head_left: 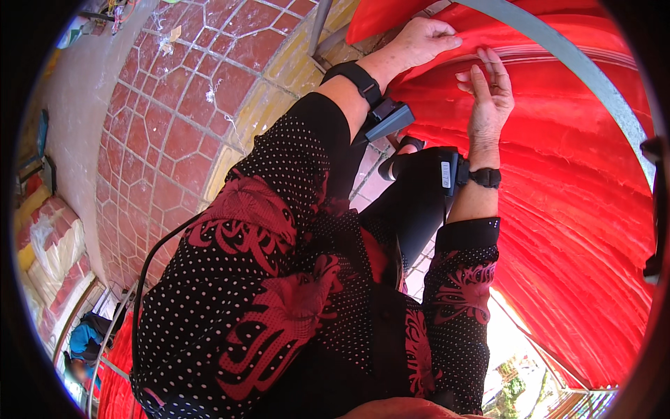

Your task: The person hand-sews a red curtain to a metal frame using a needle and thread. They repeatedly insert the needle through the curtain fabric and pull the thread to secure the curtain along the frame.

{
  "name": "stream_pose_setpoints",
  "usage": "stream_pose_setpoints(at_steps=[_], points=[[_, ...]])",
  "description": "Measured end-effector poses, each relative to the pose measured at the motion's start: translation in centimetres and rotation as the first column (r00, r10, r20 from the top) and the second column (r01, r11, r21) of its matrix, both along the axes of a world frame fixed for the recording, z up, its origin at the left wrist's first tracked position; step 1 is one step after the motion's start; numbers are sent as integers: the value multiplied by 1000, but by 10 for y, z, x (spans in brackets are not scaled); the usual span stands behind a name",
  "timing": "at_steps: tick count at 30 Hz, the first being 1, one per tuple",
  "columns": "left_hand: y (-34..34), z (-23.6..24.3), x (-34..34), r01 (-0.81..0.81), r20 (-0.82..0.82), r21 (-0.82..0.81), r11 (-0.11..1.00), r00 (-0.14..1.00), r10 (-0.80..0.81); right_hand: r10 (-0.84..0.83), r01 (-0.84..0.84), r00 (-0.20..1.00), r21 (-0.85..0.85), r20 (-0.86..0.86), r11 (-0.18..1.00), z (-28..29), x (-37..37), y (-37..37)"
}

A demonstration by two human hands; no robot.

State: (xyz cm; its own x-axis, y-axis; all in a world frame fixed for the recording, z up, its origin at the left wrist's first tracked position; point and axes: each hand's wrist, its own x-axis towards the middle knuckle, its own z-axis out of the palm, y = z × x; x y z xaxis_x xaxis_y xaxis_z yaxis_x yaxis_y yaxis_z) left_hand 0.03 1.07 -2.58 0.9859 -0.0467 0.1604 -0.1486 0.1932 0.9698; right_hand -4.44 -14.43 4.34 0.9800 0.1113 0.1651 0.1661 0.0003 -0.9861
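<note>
At the top centre, my left hand (427, 43) has its thumb and fingertips pinched together against the red material (558, 209); whatever sits between them is too small to make out. Just right of it, my right hand (488, 94) has its fingers slightly bent and apart, close to a band of pale strands (537, 56) running along the red material. This material fills the right side in long folds, crossed above by a curved grey metal bar (565, 63). Both wrists wear black straps with small devices.
Red tiled floor (188, 91) with a yellow paved strip (269, 91) lies left. A metal post (315, 35) stands at the top. Padded cloths (52, 244) and metal rails are at far left, with a person in blue (85, 339) and more red material at lower left.
</note>
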Motion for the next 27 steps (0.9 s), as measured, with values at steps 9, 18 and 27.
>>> stream_pose_setpoints(at_steps=[9,18,27], points=[[-2,-2,-2,55,-22,37,998,998,-54,-89,89,996,-20,0,996,-2,-4,-6],[-10,6,-17,239,45,109,965,969,-245,-236,240,969,-53,74,969,-2,-5,-5],[-16,12,-25,413,-45,131,901,910,-411,-266,253,963,-222,-33,942,-7,-10,-27]])
